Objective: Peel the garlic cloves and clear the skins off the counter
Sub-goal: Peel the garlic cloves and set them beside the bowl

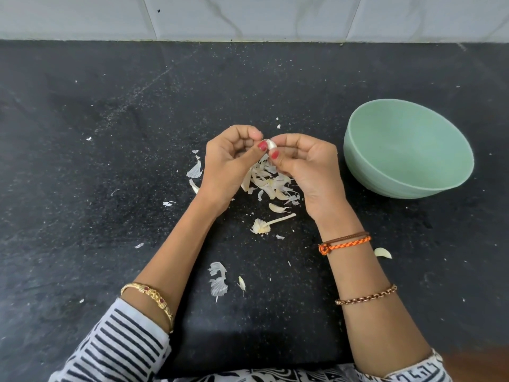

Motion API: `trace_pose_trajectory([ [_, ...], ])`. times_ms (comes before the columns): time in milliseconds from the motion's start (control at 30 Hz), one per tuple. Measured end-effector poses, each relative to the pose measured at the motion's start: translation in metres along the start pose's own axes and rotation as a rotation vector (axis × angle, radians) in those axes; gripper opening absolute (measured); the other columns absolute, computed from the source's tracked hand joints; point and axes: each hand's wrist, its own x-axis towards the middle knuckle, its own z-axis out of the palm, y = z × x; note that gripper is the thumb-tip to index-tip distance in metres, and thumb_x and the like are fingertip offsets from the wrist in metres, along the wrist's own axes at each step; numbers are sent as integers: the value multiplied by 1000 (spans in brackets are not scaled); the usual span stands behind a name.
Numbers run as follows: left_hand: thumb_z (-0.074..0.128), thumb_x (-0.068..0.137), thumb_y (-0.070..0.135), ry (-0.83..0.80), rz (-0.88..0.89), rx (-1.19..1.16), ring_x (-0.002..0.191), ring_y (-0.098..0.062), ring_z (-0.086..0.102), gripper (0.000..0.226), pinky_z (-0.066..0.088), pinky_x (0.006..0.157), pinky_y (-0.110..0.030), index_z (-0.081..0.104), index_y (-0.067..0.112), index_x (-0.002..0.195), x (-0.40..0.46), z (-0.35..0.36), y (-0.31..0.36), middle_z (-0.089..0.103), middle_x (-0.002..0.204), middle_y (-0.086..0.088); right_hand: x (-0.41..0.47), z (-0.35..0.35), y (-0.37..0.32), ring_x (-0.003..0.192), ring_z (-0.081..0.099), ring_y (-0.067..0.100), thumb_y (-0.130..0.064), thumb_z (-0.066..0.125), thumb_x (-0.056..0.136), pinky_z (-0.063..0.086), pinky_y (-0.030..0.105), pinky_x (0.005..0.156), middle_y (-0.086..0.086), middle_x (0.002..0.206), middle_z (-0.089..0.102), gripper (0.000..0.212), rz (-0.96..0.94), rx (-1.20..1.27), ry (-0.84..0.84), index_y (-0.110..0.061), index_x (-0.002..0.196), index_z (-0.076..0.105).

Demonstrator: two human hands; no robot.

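While both thumbs work at its skin, the left hand (pixel 230 158) and right hand (pixel 305 164) pinch one garlic clove (pixel 269 144) above the skins (pixel 271 183), so peelings drop there.

a: what are the hands doing?
b: the left hand (pixel 230 158) and right hand (pixel 304 165) meet above the black counter (pixel 110 161), both pinching one pale garlic clove (pixel 269 144) between thumbs and fingertips

a: and the skins?
b: a heap of garlic skins (pixel 271 183) lies right beneath the hands, with loose flakes scattered around; a stem piece (pixel 268 223) sits nearer the person

a: anything to the right?
b: a green bowl (pixel 407 147), tilted, just beside the right hand, and a lone clove (pixel 382 252) near the right forearm
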Motion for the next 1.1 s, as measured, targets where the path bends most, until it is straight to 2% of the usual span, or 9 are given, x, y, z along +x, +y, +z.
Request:
trace_pose_trajectory([
  [300,56,79,0,-3,38,-70,66,-5,53,16,48,70,-20,50,14,80,-2,6,2,57,66,12,-1,2,-1,59,63,0,7,67,77,46,10,57,-6,62,67,17,47,86,12,-10,83,68],
  [467,47,79,3,176,50,-107,58,-1,44,15,39,59,-16,54,16,77,0,3,6,51,59,15,1,1,-1,58,61,-2,5,68,78,45,9,57,-6,62,66,16,33,100,115,-11,83,68],
  [567,49,83,2,162,86,-11,50,-1,43,16,40,60,-15,58,15,82,0,-2,6,48,49,15,0,2,-2,59,62,-3,3,68,78,45,9,58,-4,66,66,16,21,54,64,-11,84,68],
  [667,60,82,6,73,98,39,64,-1,57,13,47,71,-18,61,16,90,-2,-2,4,62,62,14,-3,4,-2,60,63,-3,3,68,78,46,9,58,-2,70,66,14,0,41,14,-8,87,68],
  [733,63,81,6,45,105,60,70,-1,58,15,48,71,-19,61,17,91,-2,-1,2,64,67,15,-3,4,-1,61,63,-2,4,68,77,46,9,58,-2,71,67,14,-23,44,11,-4,89,68],
  [1100,64,80,-3,57,-1,8,69,0,62,17,51,66,-16,62,13,85,1,-5,0,68,67,12,-2,3,2,62,63,-1,3,70,75,48,11,59,-7,68,67,14,-21,39,-16,-7,83,68],
])
